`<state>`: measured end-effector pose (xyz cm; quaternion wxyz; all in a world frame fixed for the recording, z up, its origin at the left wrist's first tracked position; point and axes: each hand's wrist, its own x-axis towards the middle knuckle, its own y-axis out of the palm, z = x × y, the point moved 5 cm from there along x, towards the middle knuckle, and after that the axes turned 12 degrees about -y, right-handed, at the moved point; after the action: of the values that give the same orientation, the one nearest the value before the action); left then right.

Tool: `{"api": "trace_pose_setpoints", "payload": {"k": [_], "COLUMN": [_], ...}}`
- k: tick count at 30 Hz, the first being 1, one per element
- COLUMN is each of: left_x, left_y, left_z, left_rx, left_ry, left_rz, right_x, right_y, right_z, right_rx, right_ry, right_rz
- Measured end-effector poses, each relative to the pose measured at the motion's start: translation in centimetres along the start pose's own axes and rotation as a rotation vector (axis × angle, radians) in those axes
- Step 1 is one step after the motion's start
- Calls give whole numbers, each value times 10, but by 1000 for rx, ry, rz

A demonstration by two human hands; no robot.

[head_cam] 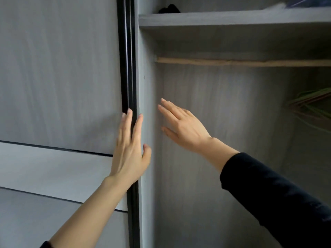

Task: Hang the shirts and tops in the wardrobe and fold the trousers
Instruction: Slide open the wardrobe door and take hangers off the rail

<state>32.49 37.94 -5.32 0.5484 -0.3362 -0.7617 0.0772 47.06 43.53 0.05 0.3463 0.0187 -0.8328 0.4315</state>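
Grey wardrobe (223, 108) panels fill our view, its compartment open beneath a wooden rail (232, 62), hangers (311, 104) at far right. Our left hand (129, 153) lies flat, fingers straight, on the black edge (125, 68) of the sliding door (59, 68); our right hand (186, 129) hovers inside, fingers straight, holding nothing.

Left hand (129, 151) raised, back toward the camera, fingers straight and slightly spread, pointing up, thumb out to the right; forearm bare, running up from bottom left. Right hand (184, 129) reaches in from the right, palm facing away, fingers straight and close together, pointing up-left, thumb held below them. Right forearm in a dark sleeve (272, 199), wrist bare. Neither hand holds anything.
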Motion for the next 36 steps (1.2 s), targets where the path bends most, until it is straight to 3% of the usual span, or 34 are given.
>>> {"api": "trace_pose_setpoints", "payload": {"k": [2,11,18,23,30,36], "left_x": [8,58,119,163,223,230], "left_y": [22,172,220,247,286,307], "left_z": [-37,-193,-324,-382,-405,-400], "left_rx": [-19,-82,-85,-35,-20,-133], "left_ry": [76,98,369,426,374,398], "left_rz": [14,292,203,117,99,-88], "right_x": [-30,-175,-248,-281,-286,-280], "right_y": [-9,-69,-135,-160,-169,-161], "right_z": [-27,-165,-275,-337,-389,-407], "right_rx": [-46,-260,-502,-607,-765,-928], "right_ry": [84,453,643,755,757,609], "right_rz": [56,258,322,440,527,672]}}
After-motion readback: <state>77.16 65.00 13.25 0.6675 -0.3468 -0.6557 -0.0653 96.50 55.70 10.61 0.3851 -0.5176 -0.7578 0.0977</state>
